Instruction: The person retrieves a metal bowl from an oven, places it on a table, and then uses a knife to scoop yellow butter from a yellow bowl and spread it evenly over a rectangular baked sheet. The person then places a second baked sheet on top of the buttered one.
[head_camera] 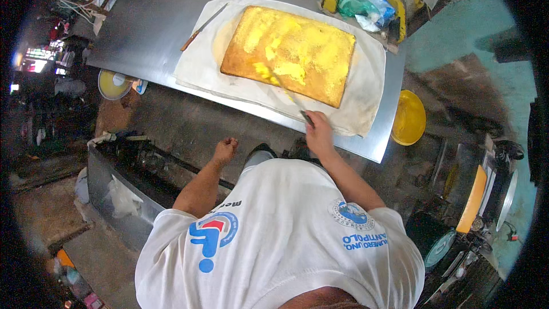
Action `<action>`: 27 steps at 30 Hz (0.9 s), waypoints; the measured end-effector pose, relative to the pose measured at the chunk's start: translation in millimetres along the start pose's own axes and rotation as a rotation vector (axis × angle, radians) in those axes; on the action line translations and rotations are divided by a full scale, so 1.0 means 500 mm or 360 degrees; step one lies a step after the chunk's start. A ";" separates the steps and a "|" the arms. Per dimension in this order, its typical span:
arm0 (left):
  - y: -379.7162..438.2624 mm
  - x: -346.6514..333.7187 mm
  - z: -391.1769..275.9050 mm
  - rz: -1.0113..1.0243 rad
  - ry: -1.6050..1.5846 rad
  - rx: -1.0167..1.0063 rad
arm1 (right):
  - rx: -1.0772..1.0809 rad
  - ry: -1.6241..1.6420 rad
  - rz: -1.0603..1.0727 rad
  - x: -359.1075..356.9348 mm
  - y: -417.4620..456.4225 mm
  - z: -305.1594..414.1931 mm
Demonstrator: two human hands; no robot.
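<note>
A rectangular sheet cake lies on a white cloth over a metal-topped table. Uneven patches of yellow spread coat much of its top, and brown crumb shows along the near left side. My right hand grips the dark handle of a long spatula. Its blade carries clumps of the yellow spread and reaches over the cake's near edge. My left hand hangs low in front of the table, fingers curled, with nothing visible in it. Left of the cake, a wooden-handled knife rests on the cloth.
Plastic bags crowd the table's back right corner. A yellow round container sits beyond the right edge, and a round yellow-filled tub is below the left front edge. A grey metal bin-like box stands to my left.
</note>
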State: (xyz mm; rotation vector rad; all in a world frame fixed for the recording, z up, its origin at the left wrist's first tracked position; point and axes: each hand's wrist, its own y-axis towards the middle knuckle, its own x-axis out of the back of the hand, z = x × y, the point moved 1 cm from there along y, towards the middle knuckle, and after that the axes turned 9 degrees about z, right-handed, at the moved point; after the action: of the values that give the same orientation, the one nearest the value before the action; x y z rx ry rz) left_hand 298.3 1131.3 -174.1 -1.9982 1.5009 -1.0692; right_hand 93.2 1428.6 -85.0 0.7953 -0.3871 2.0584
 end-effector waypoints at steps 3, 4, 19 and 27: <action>0.133 0.072 0.160 0.0052 0.0028 -0.0622 | -0.0090 0.0087 -0.0190 0.009 -0.045 -0.033; 0.161 0.078 0.192 0.0075 -0.0049 -0.0644 | -0.0123 0.0030 -0.0274 0.017 -0.064 -0.047; 0.266 0.660 0.536 0.0182 0.1176 0.0073 | -0.0784 -0.0333 -0.0632 -0.197 -0.086 0.163; 0.306 0.541 0.314 0.0172 -0.0017 0.0060 | -0.0807 -0.0276 -0.0779 -0.172 -0.100 0.160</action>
State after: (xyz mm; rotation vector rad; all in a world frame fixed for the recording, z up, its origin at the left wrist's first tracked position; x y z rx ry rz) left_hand 359.4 809.8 -292.4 -1.8720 1.5524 -1.0337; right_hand 201.4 1360.8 -83.2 0.6716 -0.7003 1.3592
